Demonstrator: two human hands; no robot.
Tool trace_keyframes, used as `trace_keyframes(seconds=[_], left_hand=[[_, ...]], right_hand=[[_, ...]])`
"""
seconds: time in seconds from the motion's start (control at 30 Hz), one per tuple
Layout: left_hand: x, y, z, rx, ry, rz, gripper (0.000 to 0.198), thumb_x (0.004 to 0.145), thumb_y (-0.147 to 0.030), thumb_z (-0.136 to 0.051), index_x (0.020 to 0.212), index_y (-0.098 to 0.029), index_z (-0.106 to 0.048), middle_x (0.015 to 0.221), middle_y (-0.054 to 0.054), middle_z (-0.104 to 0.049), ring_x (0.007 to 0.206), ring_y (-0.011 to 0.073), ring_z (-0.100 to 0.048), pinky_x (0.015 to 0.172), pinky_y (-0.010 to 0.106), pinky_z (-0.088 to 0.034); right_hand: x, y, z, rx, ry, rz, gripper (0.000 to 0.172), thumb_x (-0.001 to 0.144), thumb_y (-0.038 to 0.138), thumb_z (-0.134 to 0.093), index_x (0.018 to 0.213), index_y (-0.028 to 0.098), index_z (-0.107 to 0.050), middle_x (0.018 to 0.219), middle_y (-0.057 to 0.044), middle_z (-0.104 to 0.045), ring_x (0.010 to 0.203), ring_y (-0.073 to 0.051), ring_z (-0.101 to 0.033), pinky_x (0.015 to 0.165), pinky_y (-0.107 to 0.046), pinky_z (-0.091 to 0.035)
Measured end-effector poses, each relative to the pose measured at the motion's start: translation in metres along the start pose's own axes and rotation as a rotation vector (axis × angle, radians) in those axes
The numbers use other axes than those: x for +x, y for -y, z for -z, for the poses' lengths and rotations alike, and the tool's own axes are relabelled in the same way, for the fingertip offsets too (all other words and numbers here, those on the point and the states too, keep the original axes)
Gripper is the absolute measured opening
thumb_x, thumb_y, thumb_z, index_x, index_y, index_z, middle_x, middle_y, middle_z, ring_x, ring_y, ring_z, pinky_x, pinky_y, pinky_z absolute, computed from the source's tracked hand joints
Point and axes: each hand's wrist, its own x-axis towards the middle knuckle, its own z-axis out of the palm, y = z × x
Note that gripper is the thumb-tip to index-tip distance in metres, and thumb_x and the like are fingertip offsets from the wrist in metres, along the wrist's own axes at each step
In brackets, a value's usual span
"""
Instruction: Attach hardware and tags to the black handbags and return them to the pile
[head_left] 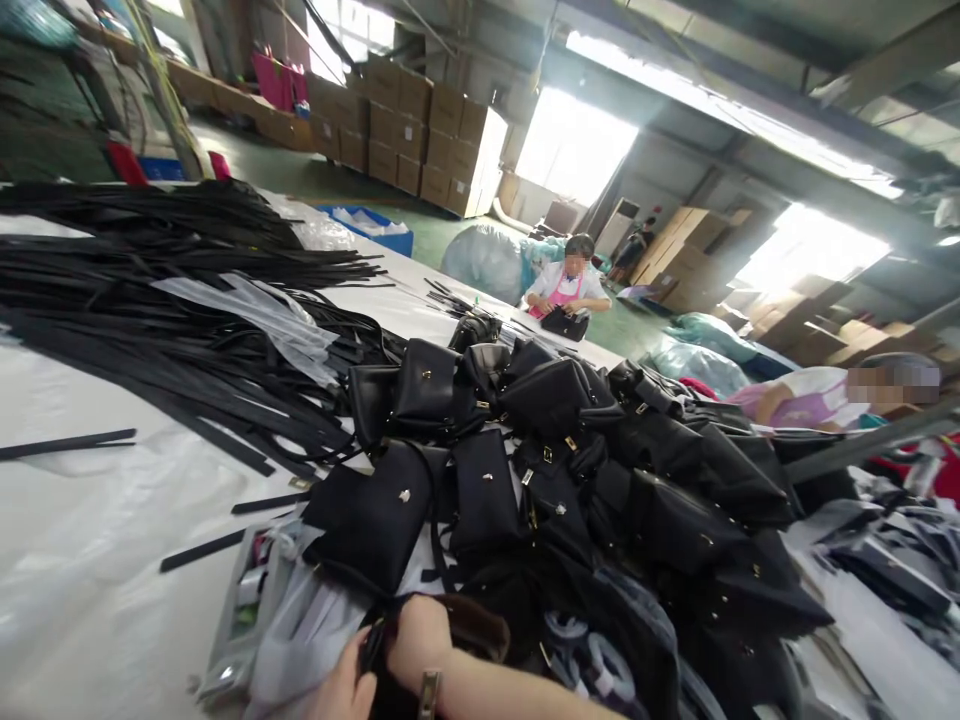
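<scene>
At the bottom of the head view, my left hand (348, 688) pinches the black edge of a handbag (394, 690), its fingers bent around it. My right hand (421, 637), with a metal band at the wrist, is closed against the same bag; its fingertips are hidden. Brown lining (480, 625) shows just right of that hand. A flap bag (382, 520) with a small metal clasp lies beyond my hands. Coils of pale cord or tubing (592, 660) rest in dark plastic to the right.
Many black handbags (555, 400) pile up across the table (82, 560). Long black strips (150, 300) cover its left side. A tray of small items (244, 610) stands left of my hands. Co-workers (571, 280) sit at the far and right sides. Stacked cartons (405, 130) are behind.
</scene>
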Motion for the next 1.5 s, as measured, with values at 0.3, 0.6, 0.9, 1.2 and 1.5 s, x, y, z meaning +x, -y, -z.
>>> trace_keyframes(seconds=[0.3, 0.6, 0.9, 1.2, 1.5], left_hand=[[-0.012, -0.047, 0.018, 0.113, 0.001, 0.045, 0.048, 0.076, -0.016, -0.039, 0.12, -0.009, -0.057, 0.117, 0.017, -0.067, 0.113, 0.0277, -0.062, 0.101, 0.044, -0.047], [-0.022, -0.041, 0.014, 0.114, 0.059, 0.055, 0.049, 0.078, -0.012, -0.044, 0.126, -0.011, -0.054, 0.103, 0.013, -0.071, 0.099, 0.0255, -0.065, 0.093, 0.042, -0.049], [-0.026, -0.041, 0.026, 0.055, 0.013, 0.046, 0.044, 0.082, -0.027, -0.054, 0.122, -0.01, -0.056, 0.066, 0.001, -0.061, 0.065, 0.0174, -0.06, 0.07, 0.03, -0.05], [-0.02, -0.02, 0.066, 0.034, -0.072, 0.134, 0.033, 0.085, -0.036, -0.052, 0.103, -0.014, -0.07, 0.06, -0.002, -0.054, 0.055, 0.0126, -0.049, 0.057, 0.025, -0.037], [0.035, -0.04, 0.033, -0.134, 0.255, 0.154, 0.027, 0.067, -0.039, -0.072, 0.078, -0.015, -0.074, 0.062, 0.001, -0.065, 0.058, 0.0137, -0.055, 0.056, 0.025, -0.04]], right_hand=[[-0.011, -0.018, 0.002, 0.153, 0.112, 0.234, 0.027, 0.082, 0.028, -0.063, 0.106, 0.021, -0.072, 0.114, -0.007, -0.07, 0.107, -0.019, -0.064, 0.093, -0.027, -0.047], [-0.001, -0.022, -0.02, 0.158, 0.076, 0.049, 0.032, 0.087, 0.037, -0.056, 0.101, 0.012, -0.071, 0.102, -0.017, -0.072, 0.094, -0.026, -0.068, 0.079, -0.03, -0.05], [0.012, -0.044, -0.022, 0.142, 0.256, 0.191, 0.037, 0.085, 0.038, -0.061, 0.114, 0.016, -0.066, 0.11, -0.011, -0.071, 0.098, -0.021, -0.067, 0.081, -0.026, -0.051], [-0.018, -0.085, -0.032, -0.034, 0.252, 0.274, 0.052, 0.089, 0.032, -0.052, 0.135, 0.008, -0.048, 0.125, -0.02, -0.059, 0.119, -0.029, -0.054, 0.103, -0.041, -0.039], [-0.026, -0.079, -0.031, -0.172, 0.28, 0.248, 0.06, 0.088, 0.037, -0.051, 0.137, 0.004, -0.041, 0.124, -0.023, -0.056, 0.112, -0.032, -0.054, 0.098, -0.041, -0.04]])
